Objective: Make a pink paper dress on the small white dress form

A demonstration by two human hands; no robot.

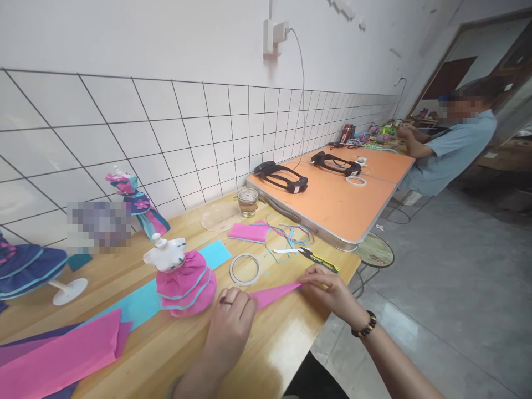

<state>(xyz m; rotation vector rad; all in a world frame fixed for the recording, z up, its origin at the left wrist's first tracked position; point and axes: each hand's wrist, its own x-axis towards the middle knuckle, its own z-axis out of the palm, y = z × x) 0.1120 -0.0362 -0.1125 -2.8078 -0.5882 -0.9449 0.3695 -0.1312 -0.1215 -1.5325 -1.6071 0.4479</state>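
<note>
A strip of pink crepe paper (275, 295) stretches between my two hands above the wooden table. My left hand (231, 327) is closed on its left end, and my right hand (326, 291) pinches the tapered right end. Just left of my left hand stands a small white dress form (166, 254) wearing a ruffled pink skirt (191, 285) with light blue trim. A roll of double-sided tape (245, 270) lies beyond the paper strip. Near my right hand are yellow-and-black thread snips (319, 259) and a short white strip (286, 251).
Folded pink paper (75, 352) and blue paper (139, 302) lie at left. Further dressed forms (141, 204) stand by the wall. A glass cup (247, 202), pink paper (249, 231) and thin trimmings (297, 235) sit behind. Black headsets (282, 177) rest on the orange table (344, 213); a person (453, 144) sits beyond.
</note>
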